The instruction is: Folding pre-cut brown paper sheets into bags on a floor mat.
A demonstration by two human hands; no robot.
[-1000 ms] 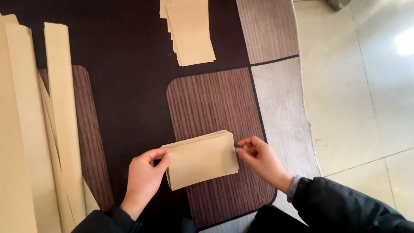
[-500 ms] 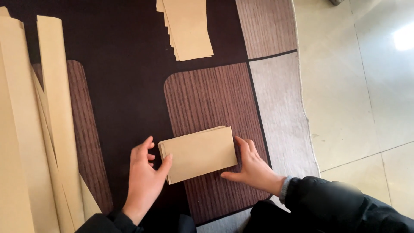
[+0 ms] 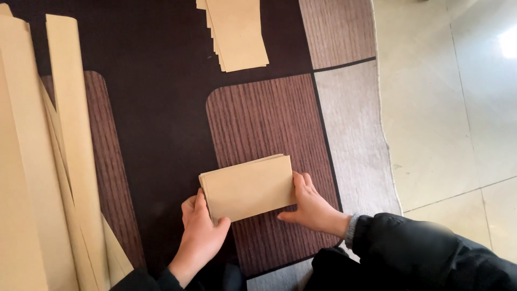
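Both arms wear black padded jacket sleeves; a grey knit cuff shows at the right hand (image 3: pixel 312 207), and the left hand (image 3: pixel 202 234) is bare.

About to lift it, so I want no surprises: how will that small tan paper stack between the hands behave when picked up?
The paper stack looks thin and flat, so probably light and somewhat bendy. Its layered edges show loose sheets, which may slide or fan apart unless the left hand and right hand squeeze both ends.
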